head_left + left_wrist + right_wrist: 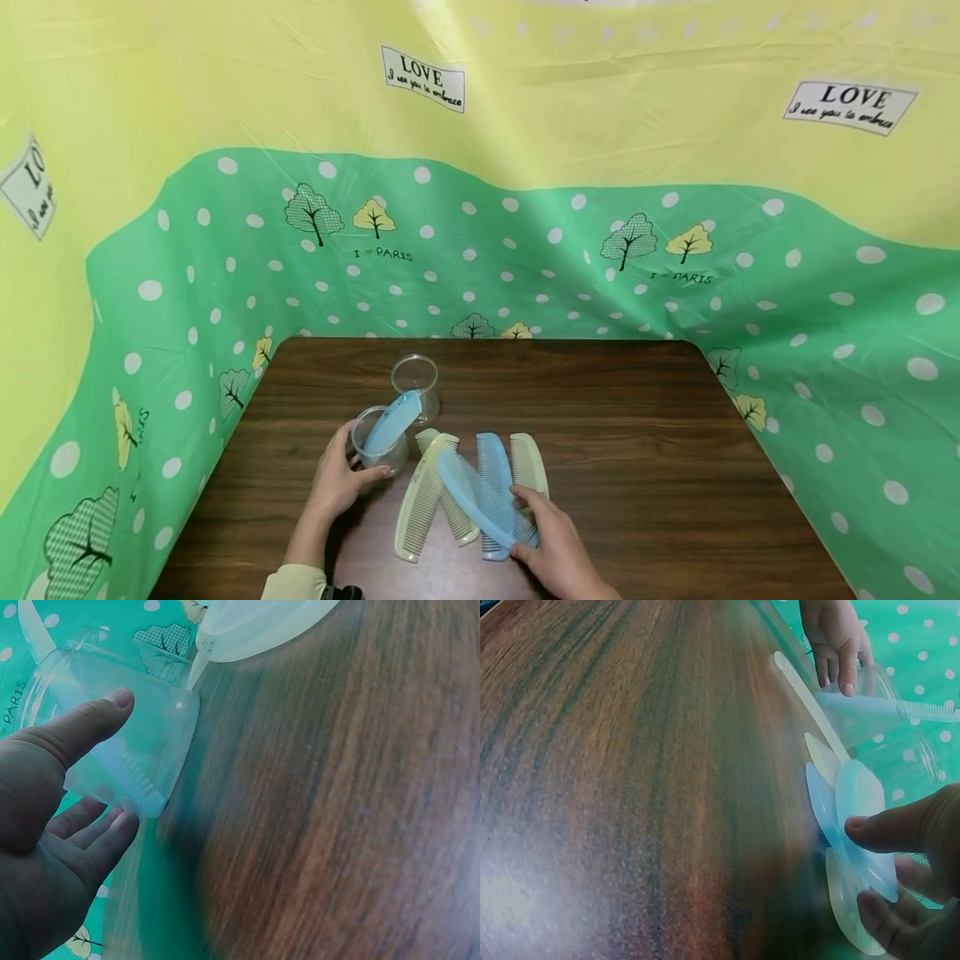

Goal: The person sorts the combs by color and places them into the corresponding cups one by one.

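My left hand (337, 482) holds a clear plastic cup (395, 461), thumb on one side and fingers round the other. A light blue comb (395, 419) leans inside it, its upper end sticking out past the rim. In the left wrist view the comb's teeth show through the cup wall. With thumb and fingers, my right hand (557, 543) pinches another blue comb (471, 493) by its near end. This comb slants across a second blue comb (491, 452) on the table. Pale yellow combs (418, 506) lie on both sides, two of them crossed.
Behind the held cup stands a second clear cup (430, 404). The dark wooden table (637, 433) is bordered at the back and sides by a green and yellow printed cloth (517, 250).
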Tool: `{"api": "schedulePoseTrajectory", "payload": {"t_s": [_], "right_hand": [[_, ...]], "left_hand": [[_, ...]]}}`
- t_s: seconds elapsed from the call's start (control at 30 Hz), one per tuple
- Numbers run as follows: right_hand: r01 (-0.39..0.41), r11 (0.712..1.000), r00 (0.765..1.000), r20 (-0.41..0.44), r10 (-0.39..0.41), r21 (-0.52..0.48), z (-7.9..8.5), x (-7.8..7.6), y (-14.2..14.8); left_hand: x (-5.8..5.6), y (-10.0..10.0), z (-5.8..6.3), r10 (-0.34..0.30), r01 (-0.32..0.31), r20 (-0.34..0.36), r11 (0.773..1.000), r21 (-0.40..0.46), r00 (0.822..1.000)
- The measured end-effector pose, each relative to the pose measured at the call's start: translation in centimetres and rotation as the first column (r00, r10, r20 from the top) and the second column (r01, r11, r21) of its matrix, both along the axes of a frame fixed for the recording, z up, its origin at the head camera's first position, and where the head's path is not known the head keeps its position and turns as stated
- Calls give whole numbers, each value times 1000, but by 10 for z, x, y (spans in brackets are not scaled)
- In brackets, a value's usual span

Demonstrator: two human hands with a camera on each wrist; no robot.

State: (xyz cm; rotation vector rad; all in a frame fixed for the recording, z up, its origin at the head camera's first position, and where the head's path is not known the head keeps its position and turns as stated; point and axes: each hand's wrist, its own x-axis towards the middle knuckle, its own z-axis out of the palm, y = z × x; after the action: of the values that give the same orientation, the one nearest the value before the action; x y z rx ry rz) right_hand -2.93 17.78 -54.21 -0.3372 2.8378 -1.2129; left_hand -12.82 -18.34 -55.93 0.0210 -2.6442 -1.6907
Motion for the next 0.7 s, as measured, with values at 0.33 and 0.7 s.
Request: {"api": "schedulePoseTrajectory", "payload": {"t_s": [0.33,0.7], "right_hand": [[68,995,994,-86,-62,68,0,1,1],[61,998,992,-111,-60,10,1,1,4]], "left_hand": [[0,0,-2,2,-2,-5,1000,-1,1000],[1,-1,-3,-4,4,-11,1000,5,1000]]}}
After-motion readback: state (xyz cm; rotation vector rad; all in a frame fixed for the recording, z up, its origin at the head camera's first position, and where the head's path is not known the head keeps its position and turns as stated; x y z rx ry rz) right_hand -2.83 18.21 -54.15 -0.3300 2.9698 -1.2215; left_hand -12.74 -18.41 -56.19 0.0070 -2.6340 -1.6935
